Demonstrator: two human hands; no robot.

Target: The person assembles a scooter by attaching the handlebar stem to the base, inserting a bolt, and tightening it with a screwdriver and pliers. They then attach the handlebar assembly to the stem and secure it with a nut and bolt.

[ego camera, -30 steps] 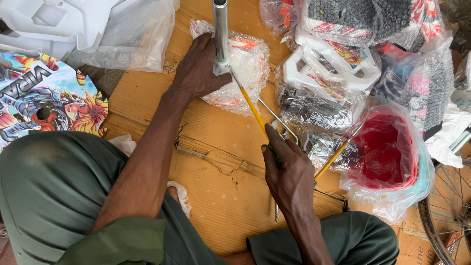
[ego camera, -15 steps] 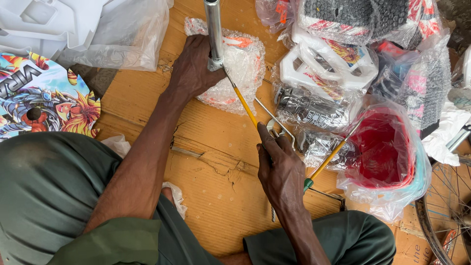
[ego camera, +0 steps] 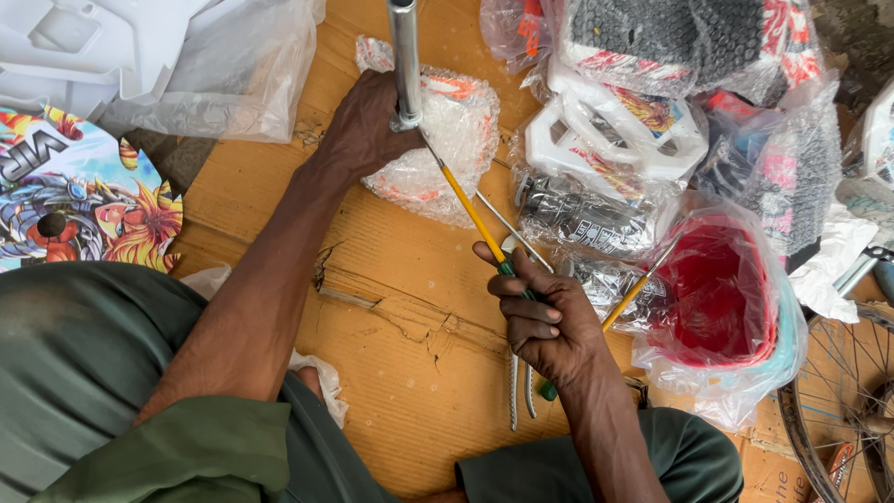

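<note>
My left hand (ego camera: pixel 368 130) grips the lower end of an upright shiny metal tube (ego camera: pixel 403 56) and presses it down on a plastic-wrapped package (ego camera: pixel 456 149). My right hand (ego camera: pixel 545 321) is closed round the green handle of a yellow-shafted screwdriver (ego camera: pixel 466 207). The screwdriver slants up to the left, and its tip meets the base of the tube. A second yellow-shafted tool (ego camera: pixel 626 300) lies just right of my right hand. Two thin metal rods (ego camera: pixel 519 396) lie on the cardboard under that hand.
I sit on brown cardboard (ego camera: pixel 391 307). To the right are a red basket in plastic (ego camera: pixel 717 298), wrapped white plastic parts (ego camera: pixel 610 130) and chrome pieces (ego camera: pixel 577 219). A spoked wheel (ego camera: pixel 843 401) is at lower right. A colourful printed panel (ego camera: pixel 84 205) and white mouldings (ego camera: pixel 93 47) lie left.
My right hand has turned on the screwdriver handle, so its curled fingers now show. The left hand and the tube have barely shifted.
</note>
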